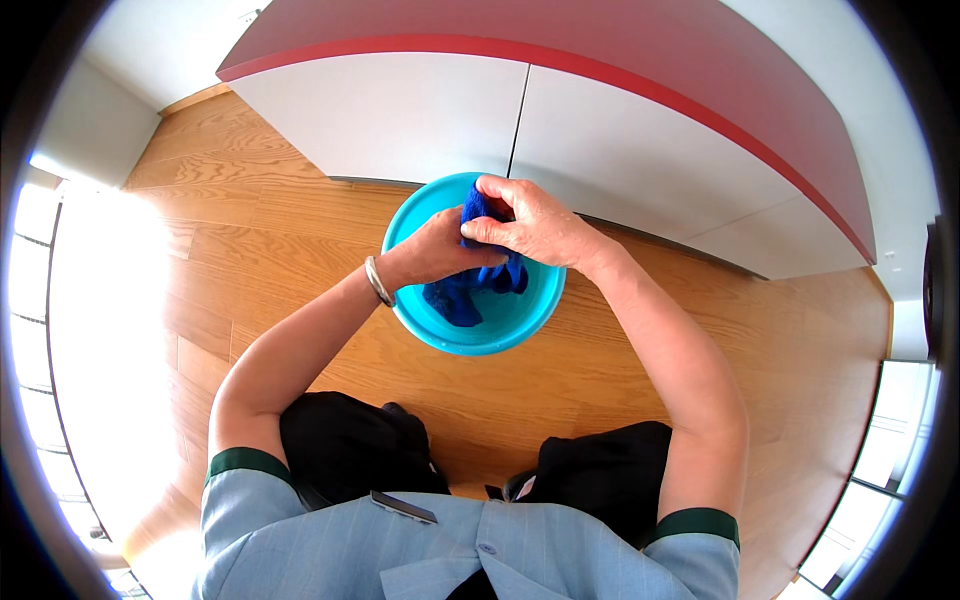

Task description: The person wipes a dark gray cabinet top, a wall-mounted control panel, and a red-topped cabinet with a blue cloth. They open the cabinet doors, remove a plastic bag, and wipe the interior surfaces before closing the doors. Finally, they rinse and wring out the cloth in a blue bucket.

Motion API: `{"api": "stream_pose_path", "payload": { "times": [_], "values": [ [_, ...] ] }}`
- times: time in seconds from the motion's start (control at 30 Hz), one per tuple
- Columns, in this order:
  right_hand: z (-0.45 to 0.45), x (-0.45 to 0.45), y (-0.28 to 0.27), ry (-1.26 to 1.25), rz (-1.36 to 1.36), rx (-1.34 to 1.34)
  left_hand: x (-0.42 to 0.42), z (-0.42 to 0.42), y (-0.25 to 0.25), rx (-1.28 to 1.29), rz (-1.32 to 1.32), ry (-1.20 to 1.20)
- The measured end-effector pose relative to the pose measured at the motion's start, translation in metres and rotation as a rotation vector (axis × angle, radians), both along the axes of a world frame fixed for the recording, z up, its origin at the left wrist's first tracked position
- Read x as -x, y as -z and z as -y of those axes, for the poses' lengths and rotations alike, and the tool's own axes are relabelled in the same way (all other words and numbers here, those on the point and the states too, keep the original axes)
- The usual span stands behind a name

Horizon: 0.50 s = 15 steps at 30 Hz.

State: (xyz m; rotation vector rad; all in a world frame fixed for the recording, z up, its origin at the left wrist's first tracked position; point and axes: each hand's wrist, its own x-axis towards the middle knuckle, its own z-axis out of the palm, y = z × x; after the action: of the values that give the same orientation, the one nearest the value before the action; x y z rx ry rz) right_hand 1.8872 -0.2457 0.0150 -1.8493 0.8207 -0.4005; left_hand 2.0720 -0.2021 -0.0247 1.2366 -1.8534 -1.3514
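Note:
A round turquoise plastic basin (405, 319) holding some water stands on the wooden floor between me and a cabinet. Over it, my left hand (442, 246) grips a wet-looking blue cloth (454, 296), whose lower folds hang into the basin. My right hand (534, 226) pinches the upper end of the same cloth between thumb and fingers, close beside the left. A silver-coloured bangle sits on my left wrist. Parts of the cloth are hidden behind both hands.
A low white cabinet (397, 112) with a red-edged top (600, 30) stands just beyond the basin. Wooden flooring (262, 300) surrounds it. My black-trousered knees (352, 439) are on the near side. Bright light falls on the floor at left.

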Motion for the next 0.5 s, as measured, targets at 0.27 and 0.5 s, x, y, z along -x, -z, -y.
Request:
{"api": "stream_pose_path", "payload": {
  "times": [0.27, 0.5],
  "values": [
    [0.0, 0.022, 0.063, -0.018, -0.133, -0.181, -0.006, 0.015, 0.003, -0.284, -0.405, -0.245],
    [0.005, 0.02, 0.046, -0.052, -0.156, -0.011, -0.019, 0.019, 0.008, -0.287, -0.443, -0.281]
  ]
}}
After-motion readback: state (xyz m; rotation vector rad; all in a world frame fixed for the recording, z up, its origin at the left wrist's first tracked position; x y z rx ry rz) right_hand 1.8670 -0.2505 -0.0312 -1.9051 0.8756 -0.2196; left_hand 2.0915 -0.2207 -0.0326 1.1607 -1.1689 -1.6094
